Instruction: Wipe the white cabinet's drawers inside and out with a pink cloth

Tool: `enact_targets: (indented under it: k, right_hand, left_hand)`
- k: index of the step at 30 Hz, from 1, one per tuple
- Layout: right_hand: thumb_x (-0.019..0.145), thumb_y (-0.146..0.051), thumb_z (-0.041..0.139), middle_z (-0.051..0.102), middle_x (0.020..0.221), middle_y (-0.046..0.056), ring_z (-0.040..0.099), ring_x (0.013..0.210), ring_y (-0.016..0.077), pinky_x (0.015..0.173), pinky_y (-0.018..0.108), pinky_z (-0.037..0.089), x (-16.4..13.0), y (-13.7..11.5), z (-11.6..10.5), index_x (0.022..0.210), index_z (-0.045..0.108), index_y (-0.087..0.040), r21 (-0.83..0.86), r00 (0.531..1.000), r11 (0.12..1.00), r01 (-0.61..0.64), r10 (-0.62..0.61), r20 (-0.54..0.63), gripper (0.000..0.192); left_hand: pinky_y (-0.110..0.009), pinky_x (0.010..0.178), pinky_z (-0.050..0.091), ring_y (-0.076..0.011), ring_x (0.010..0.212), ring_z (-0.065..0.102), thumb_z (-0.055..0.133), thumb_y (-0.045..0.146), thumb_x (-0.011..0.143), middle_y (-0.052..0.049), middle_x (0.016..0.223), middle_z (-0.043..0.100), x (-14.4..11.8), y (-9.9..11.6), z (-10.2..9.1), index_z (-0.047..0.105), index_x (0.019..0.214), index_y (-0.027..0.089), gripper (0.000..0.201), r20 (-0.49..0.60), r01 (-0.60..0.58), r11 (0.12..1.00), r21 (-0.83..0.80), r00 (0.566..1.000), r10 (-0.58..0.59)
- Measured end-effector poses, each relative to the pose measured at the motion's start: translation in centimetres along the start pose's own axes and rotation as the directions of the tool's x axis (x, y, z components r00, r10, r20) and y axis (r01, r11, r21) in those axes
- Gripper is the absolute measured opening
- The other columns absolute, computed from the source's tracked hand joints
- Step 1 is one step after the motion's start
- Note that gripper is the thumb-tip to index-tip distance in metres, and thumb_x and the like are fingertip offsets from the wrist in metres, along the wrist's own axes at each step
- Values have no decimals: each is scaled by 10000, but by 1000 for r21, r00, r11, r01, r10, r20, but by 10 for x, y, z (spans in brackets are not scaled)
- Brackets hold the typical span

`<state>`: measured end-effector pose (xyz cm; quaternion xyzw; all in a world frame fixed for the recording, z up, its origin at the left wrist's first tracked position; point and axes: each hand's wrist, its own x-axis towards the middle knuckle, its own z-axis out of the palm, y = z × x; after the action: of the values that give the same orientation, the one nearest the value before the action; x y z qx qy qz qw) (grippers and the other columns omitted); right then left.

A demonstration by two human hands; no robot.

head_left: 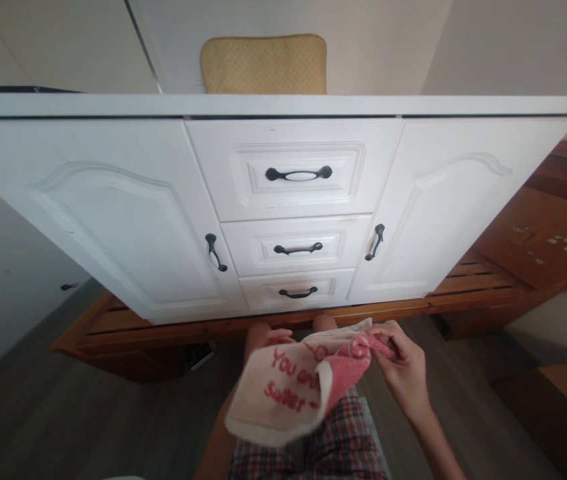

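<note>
White cabinet doors and a column of three drawers fill most of the view, all shut, with dark metal handles. A tan dotted backrest-like panel shows above the white top edge. The cabinet sits over a reddish-brown wooden frame, and below lies a grey plank floor.

Just in front of the frame, above the person's plaid shorts, hangs a small towel, pale on one face with red lettering and pink on the other. Its near part flares out loosely to the left, while the right side curls over into a roll that hides part of the words.

The right hand pinches the bunched pink end between thumb and fingers. The left hand is mostly behind the towel, with only some fingers showing above its far edge; whether it grips the cloth cannot be told.

Since the only grip plainly seen is at one end, the loose side could sag or swing if the left hand is not supporting it. Should the right pinch slacken, the curl could spring open, and the towel might slip past the legs to the floor.
</note>
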<state>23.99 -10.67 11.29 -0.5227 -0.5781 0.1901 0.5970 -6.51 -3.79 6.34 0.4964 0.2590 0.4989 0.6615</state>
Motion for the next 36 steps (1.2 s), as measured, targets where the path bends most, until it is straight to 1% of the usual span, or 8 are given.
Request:
enact_targets:
  k: [5,8,11,17,24,29,32,36]
  right_hand:
    - [893,-272,704,682,861,-19,609,724,158,668,265,462,15,32,5,1040,649,-245,27,932,997,-72,76,-355,160]
    - [974,-403,667,700,923,10,622,762,175,703,286,480,37,48,2,1126,655,-233,58,979,990,-126,134,-154,229]
    - [1015,-547,636,704,966,49,643,825,204,754,318,509,59,53,0,1101,686,-222,94,976,986,-138,120,182,340]
    - [953,-597,741,531,828,-18,493,715,160,631,277,435,95,54,6,857,503,-253,336,930,916,-220,93,355,429]
    - [820,-598,872,650,797,40,591,733,182,652,299,413,118,67,-6,655,319,-244,195,908,971,-141,49,416,677]
    - [956,-592,752,629,650,-8,630,615,186,675,336,488,114,61,-15,729,368,-268,148,894,974,-171,90,440,551]
    - [972,-579,743,717,858,21,713,815,208,800,363,573,107,58,-1,955,572,-265,167,903,973,-162,78,422,358]
    - [923,-561,808,674,1404,99,658,1321,273,1135,468,551,89,63,38,1317,650,-299,214,878,972,-97,-18,478,499]
  left_hand:
    - [-220,736,552,-144,805,726,815,136,842,-2,866,778,5,31,5,851,879,273,147,-26,-292,784,548,931,365]
    - [-242,857,569,-148,929,753,650,92,908,8,1000,792,12,55,-7,812,985,290,267,41,-392,500,772,816,577]
    - [-267,918,562,-164,1007,765,598,101,906,13,1065,815,24,80,-21,760,1080,284,300,55,-344,397,851,810,584]
    - [-243,675,504,-161,783,725,616,337,981,16,953,807,60,116,-37,677,1201,252,244,-26,-101,637,764,982,187]
    - [-274,820,551,-198,901,754,715,418,886,-35,940,814,72,130,-57,776,909,217,212,56,-112,665,738,993,106]
    - [-260,777,551,-185,853,748,671,369,887,-23,931,816,66,147,-68,774,926,226,181,31,-116,651,750,989,141]
    - [-250,803,542,-181,883,746,635,286,878,-5,939,820,64,158,-61,793,937,239,175,51,-121,615,779,990,130]
    - [-242,876,522,-167,925,743,541,149,882,17,971,828,64,174,-37,817,974,260,311,171,-158,524,837,985,24]
